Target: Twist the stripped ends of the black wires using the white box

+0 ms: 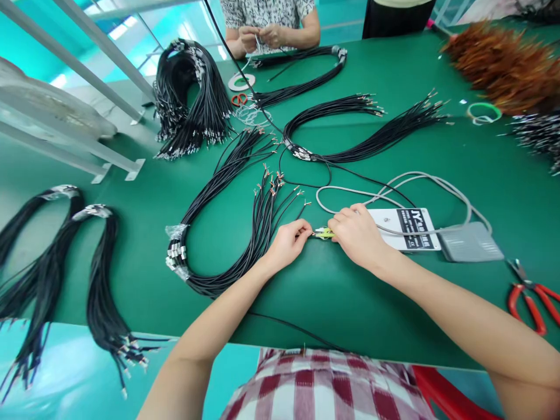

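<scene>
My left hand (290, 240) is closed in a pinch at the table's middle, on the stripped end of a thin wire; most of it is hidden by the fingers. Just to its right, my right hand (356, 231) is wrapped around a small yellow-green hand tool (324, 233), whose tip meets the left fingertips. The tool's grip end is covered by the palm. Beside my left arm lies a curved bundle of black cables (189, 233), bound with clear wrap, its split ends showing copper strands.
A white JY-labelled plate (413, 224) and grey pedal-like box (470, 242) lie right, with grey cord looped above. Red-handled pliers (527, 291) rest at the right edge. More black cable bundles (192, 93) lie around. A co-worker's hands (265, 36) work across the table.
</scene>
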Action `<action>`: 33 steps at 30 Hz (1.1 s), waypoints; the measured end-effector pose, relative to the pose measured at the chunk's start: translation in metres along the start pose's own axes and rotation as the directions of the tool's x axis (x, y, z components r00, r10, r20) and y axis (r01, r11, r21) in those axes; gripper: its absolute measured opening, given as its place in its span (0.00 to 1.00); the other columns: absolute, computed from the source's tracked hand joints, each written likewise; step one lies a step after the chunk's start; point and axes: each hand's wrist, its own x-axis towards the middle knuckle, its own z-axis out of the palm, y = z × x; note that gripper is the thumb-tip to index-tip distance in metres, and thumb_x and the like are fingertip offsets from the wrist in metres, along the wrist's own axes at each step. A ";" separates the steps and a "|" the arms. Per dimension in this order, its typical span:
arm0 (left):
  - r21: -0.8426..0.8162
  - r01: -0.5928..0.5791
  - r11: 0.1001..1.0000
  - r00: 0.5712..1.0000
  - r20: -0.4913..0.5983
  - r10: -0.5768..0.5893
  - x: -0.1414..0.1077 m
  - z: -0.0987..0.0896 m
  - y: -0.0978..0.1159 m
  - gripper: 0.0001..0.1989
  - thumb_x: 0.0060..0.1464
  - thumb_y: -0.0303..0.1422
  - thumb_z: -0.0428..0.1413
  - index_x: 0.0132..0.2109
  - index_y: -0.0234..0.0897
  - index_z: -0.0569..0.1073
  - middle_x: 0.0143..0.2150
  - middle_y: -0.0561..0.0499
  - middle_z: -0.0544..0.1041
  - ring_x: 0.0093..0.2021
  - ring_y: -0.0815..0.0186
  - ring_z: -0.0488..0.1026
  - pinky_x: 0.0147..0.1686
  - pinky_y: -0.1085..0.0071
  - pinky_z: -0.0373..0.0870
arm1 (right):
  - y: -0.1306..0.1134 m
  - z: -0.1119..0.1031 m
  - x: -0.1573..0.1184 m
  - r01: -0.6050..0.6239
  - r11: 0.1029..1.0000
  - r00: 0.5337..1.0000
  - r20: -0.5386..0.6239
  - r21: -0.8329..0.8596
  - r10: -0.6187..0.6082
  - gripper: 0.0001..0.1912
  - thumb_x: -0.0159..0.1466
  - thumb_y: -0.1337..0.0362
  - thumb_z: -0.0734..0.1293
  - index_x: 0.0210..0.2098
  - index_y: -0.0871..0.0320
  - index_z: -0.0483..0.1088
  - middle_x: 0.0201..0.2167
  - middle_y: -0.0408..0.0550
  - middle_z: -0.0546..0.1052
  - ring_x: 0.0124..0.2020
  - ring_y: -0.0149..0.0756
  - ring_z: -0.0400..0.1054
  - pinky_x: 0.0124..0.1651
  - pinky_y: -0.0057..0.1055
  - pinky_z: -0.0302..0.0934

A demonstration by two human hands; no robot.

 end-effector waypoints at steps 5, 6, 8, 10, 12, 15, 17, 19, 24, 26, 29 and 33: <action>0.028 -0.012 1.000 1.000 0.011 0.011 0.004 0.001 -0.003 0.06 0.60 0.28 0.52 0.35 0.36 0.71 0.28 0.54 0.73 0.28 0.70 0.68 0.31 0.75 0.63 | 0.000 0.000 0.000 -0.003 1.000 1.000 0.023 0.009 0.003 0.05 0.62 0.76 0.67 0.33 0.61 0.73 0.33 0.51 0.80 0.40 0.44 0.68 0.44 0.39 0.44; 0.031 -0.013 0.999 1.000 0.011 0.013 0.004 0.001 -0.003 0.06 0.60 0.27 0.52 0.35 0.35 0.71 0.28 0.54 0.73 0.28 0.70 0.68 0.31 0.75 0.63 | 0.000 0.000 0.000 -0.004 1.000 1.000 0.025 0.009 0.003 0.06 0.62 0.76 0.67 0.33 0.61 0.73 0.33 0.51 0.80 0.40 0.44 0.68 0.44 0.39 0.44; 0.033 -0.013 0.999 1.000 0.012 0.012 0.005 0.002 -0.003 0.06 0.60 0.27 0.52 0.35 0.35 0.71 0.28 0.54 0.72 0.28 0.70 0.68 0.31 0.74 0.63 | 0.000 0.001 -0.001 -0.001 1.000 1.000 0.022 0.009 0.001 0.06 0.61 0.76 0.67 0.33 0.61 0.73 0.33 0.51 0.79 0.40 0.44 0.68 0.44 0.39 0.44; 0.026 -0.010 1.000 1.000 0.008 0.010 0.005 0.003 -0.003 0.06 0.60 0.28 0.52 0.34 0.35 0.71 0.28 0.54 0.72 0.28 0.70 0.68 0.31 0.74 0.63 | 0.000 0.001 -0.001 -0.001 1.000 1.000 0.018 0.010 0.001 0.06 0.61 0.76 0.67 0.33 0.61 0.72 0.33 0.52 0.79 0.40 0.45 0.68 0.44 0.39 0.44; 0.013 -0.007 1.000 1.000 0.000 0.007 0.004 0.004 -0.003 0.06 0.61 0.28 0.51 0.35 0.36 0.71 0.28 0.54 0.73 0.28 0.70 0.68 0.31 0.74 0.63 | 0.000 0.001 -0.001 -0.002 1.000 1.000 0.019 0.009 0.002 0.06 0.61 0.77 0.67 0.33 0.61 0.72 0.33 0.52 0.79 0.40 0.45 0.68 0.44 0.40 0.43; 0.003 -0.007 1.000 1.000 -0.015 0.007 0.004 0.005 -0.003 0.06 0.61 0.29 0.51 0.35 0.36 0.71 0.29 0.53 0.73 0.29 0.70 0.69 0.31 0.74 0.64 | 0.000 0.001 -0.001 -0.003 1.000 1.000 0.021 0.003 0.003 0.06 0.62 0.77 0.66 0.33 0.61 0.72 0.33 0.52 0.79 0.40 0.45 0.68 0.44 0.40 0.44; 0.007 -0.010 1.000 1.000 -0.019 0.010 0.003 0.005 -0.003 0.06 0.61 0.29 0.51 0.35 0.36 0.71 0.29 0.53 0.73 0.29 0.70 0.69 0.31 0.74 0.64 | 0.000 0.002 -0.001 -0.006 1.000 1.000 0.021 0.002 0.006 0.06 0.62 0.77 0.66 0.33 0.61 0.72 0.33 0.52 0.79 0.40 0.45 0.68 0.45 0.40 0.44; 0.019 -0.014 1.000 1.000 -0.019 0.015 0.002 0.006 -0.003 0.06 0.61 0.29 0.51 0.35 0.36 0.71 0.29 0.53 0.73 0.29 0.69 0.69 0.31 0.74 0.64 | 0.000 0.002 -0.001 -0.012 1.000 1.000 0.021 0.004 0.012 0.06 0.62 0.76 0.66 0.33 0.61 0.72 0.33 0.52 0.79 0.41 0.45 0.68 0.45 0.41 0.44; 0.055 -0.027 0.998 0.999 -0.027 0.028 0.001 0.007 -0.004 0.07 0.62 0.29 0.51 0.36 0.36 0.71 0.30 0.52 0.74 0.30 0.69 0.69 0.32 0.74 0.64 | 0.000 0.001 -0.002 -0.015 1.000 1.000 0.014 0.001 0.015 0.04 0.62 0.75 0.67 0.34 0.61 0.72 0.34 0.53 0.79 0.41 0.45 0.68 0.46 0.41 0.44; 0.057 -0.028 0.998 0.999 -0.031 0.030 0.002 0.008 -0.005 0.07 0.62 0.29 0.51 0.35 0.36 0.71 0.30 0.52 0.74 0.30 0.69 0.69 0.32 0.74 0.64 | -0.001 0.001 -0.002 -0.015 1.000 1.000 0.009 -0.003 0.015 0.04 0.62 0.75 0.67 0.34 0.61 0.72 0.34 0.53 0.79 0.41 0.46 0.68 0.46 0.41 0.44; 0.067 -0.040 0.997 0.999 -0.034 0.043 0.002 0.008 -0.007 0.07 0.62 0.29 0.51 0.36 0.36 0.71 0.30 0.52 0.74 0.30 0.69 0.69 0.32 0.73 0.64 | -0.005 0.000 -0.002 -0.026 1.000 1.000 -0.001 -0.002 0.026 0.04 0.62 0.74 0.68 0.35 0.62 0.73 0.36 0.53 0.79 0.42 0.46 0.68 0.45 0.41 0.45; 0.079 -0.043 0.996 0.998 -0.033 0.046 0.002 0.008 -0.008 0.07 0.62 0.29 0.51 0.36 0.36 0.71 0.30 0.52 0.74 0.30 0.69 0.69 0.32 0.73 0.64 | -0.005 -0.004 -0.005 -0.038 0.999 0.998 -0.048 0.019 0.039 0.05 0.61 0.68 0.72 0.37 0.62 0.73 0.38 0.54 0.80 0.44 0.47 0.69 0.48 0.42 0.47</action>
